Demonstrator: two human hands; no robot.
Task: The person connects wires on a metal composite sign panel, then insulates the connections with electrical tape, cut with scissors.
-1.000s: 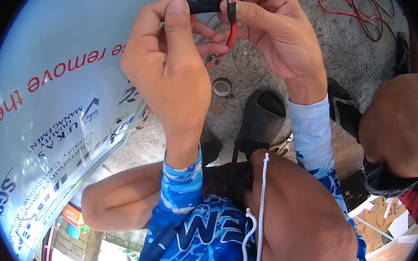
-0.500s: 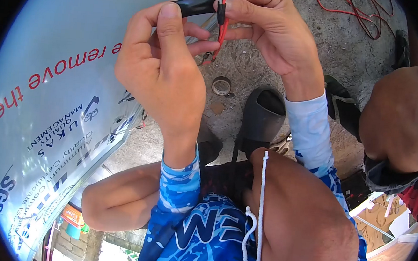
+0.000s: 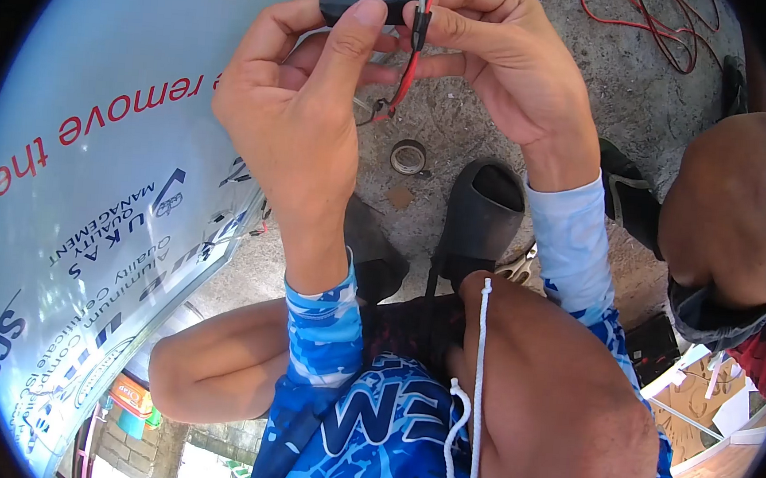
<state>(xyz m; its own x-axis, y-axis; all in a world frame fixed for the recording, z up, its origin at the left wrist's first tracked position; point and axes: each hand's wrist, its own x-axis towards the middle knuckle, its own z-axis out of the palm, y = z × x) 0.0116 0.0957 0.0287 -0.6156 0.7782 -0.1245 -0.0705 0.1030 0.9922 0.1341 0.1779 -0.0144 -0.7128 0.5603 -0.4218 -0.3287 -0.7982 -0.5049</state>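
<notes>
My left hand pinches a strip of black electrical tape between thumb and fingers, its thumb lying over the strip's middle. The strip stretches across to a bundle of red and black wires. Black wrapping covers part of the bundle, and its lower end hangs free with a small dark loop. On the other side, my right hand is closed on the wires with thumb and forefinger where the tape meets them. Some of its fingertips are hidden behind the bundle.
A tape roll lies on the concrete between my slippers. To the left leans a large printed panel. Scissors rest near my right foot. Another person's knee is close at right; red cable lies beyond.
My left thumb has shifted right along the tape, nearer the wires. The strip now lies flatter, and the wire bundle has tilted slightly. My right hand keeps its grip.
</notes>
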